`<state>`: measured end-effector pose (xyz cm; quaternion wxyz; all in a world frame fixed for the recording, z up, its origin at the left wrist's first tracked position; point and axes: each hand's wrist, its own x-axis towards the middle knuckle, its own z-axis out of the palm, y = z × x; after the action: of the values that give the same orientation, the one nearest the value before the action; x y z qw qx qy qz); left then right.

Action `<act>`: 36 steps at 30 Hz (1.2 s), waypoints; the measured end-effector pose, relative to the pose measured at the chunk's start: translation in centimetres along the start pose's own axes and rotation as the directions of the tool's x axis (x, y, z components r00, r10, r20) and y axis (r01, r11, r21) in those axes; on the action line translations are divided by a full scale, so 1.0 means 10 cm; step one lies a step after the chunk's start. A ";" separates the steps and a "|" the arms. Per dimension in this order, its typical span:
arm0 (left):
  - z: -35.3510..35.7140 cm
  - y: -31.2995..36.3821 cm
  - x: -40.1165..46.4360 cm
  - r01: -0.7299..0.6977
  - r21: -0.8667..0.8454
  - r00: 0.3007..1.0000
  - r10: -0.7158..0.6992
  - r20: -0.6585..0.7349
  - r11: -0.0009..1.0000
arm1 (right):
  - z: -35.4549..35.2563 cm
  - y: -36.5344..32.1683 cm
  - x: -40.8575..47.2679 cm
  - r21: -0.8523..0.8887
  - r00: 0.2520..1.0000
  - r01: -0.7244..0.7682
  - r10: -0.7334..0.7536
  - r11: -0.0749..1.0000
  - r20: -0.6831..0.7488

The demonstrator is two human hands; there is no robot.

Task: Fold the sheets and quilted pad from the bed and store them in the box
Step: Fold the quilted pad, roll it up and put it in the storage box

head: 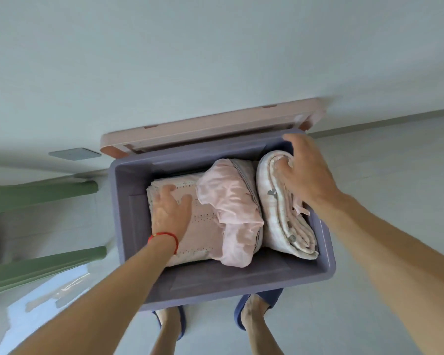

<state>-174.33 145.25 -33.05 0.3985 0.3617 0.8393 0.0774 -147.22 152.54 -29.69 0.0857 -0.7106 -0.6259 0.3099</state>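
Pale floor under purple storage box (128, 226); quilted pad (274, 216) lay lengthwise along its right wall w/ right hand (308, 172) gripping its far end, left hand (171, 211) flat, fingers straight, on folded sheet (205, 234).

Soft, even daylight fills the room, leaving the wall (215, 47) pale and nearly shadowless. A bright bluish glare patch lies on the floor (36, 303) at lower left. Only faint shade gathers inside the box (128, 201). Wide-angle distortion bends the skirting line and stretches both forearms toward the corners. The green furniture (36, 196) at left is smeared by blur.
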 end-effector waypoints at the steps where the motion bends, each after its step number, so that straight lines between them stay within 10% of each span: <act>1: -0.24 0.05 0.08 -0.075 0.010 0.995 0.076 -0.071 0.997 | -0.07 -0.04 0.11 0.006 0.999 -0.034 0.034 0.999 -0.011; 5: -0.84 0.19 0.50 -0.281 0.144 0.899 0.313 -0.307 0.949 | -0.18 -0.04 0.51 -0.069 0.981 -0.188 0.183 0.980 -0.071; 8: -1.03 0.24 0.76 -0.196 0.112 0.846 0.226 -0.484 0.974 | -0.21 0.03 0.78 -0.018 0.947 -0.311 0.309 0.950 -0.086; 16: -1.21 0.23 1.27 0.150 -0.530 0.949 -0.272 -0.160 0.835 | -0.30 0.19 1.20 0.406 0.839 -0.495 0.544 0.768 -0.008; 36: -2.25 0.44 -0.04 -0.174 -0.622 0.891 -0.147 -0.430 0.764 | -1.60 -0.33 -0.01 0.594 0.874 -0.139 0.380 0.793 -0.302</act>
<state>-188.10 151.69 -15.86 0.2902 0.1800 0.8272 0.4462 -141.18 157.37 -15.28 0.3715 -0.7839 -0.3706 0.3320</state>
